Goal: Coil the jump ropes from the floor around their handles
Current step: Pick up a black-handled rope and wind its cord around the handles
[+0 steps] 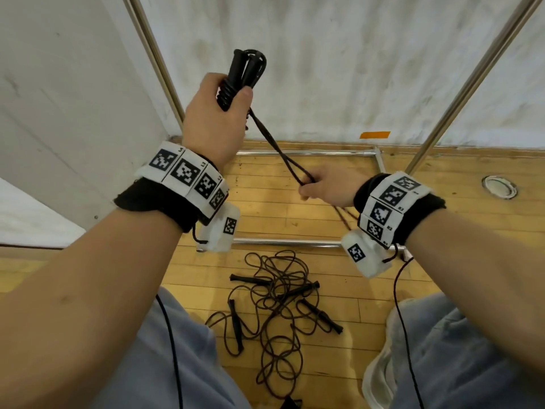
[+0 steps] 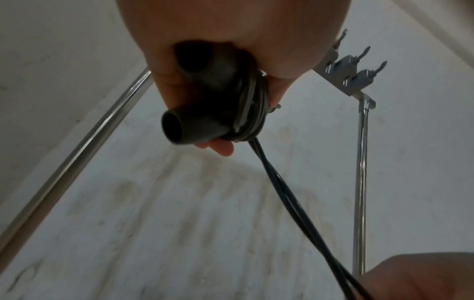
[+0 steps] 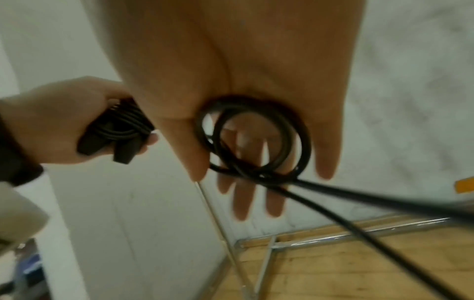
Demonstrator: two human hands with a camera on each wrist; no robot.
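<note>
My left hand (image 1: pixel 224 110) is raised and grips two black handles (image 1: pixel 246 70) held side by side, with several turns of black rope wound round them (image 2: pixel 248 105). From the bundle a doubled strand of rope (image 1: pixel 277 146) runs down to the right into my right hand (image 1: pixel 320 187), which holds it below the left. In the right wrist view the rope forms two small loops (image 3: pixel 256 138) against the palm, the thumb pressing on them. More black jump ropes (image 1: pixel 277 296) lie tangled on the wooden floor between my knees, with several handles sticking out.
Slanted chrome poles of a rack (image 1: pixel 153 54) rise left and right, and its base bars (image 1: pixel 289 242) lie on the floor. The rack's top bar carries metal hooks (image 2: pixel 354 69). White walls stand close behind. Orange tape (image 1: pixel 374 134) and a round floor fitting (image 1: pixel 500 187) are at right.
</note>
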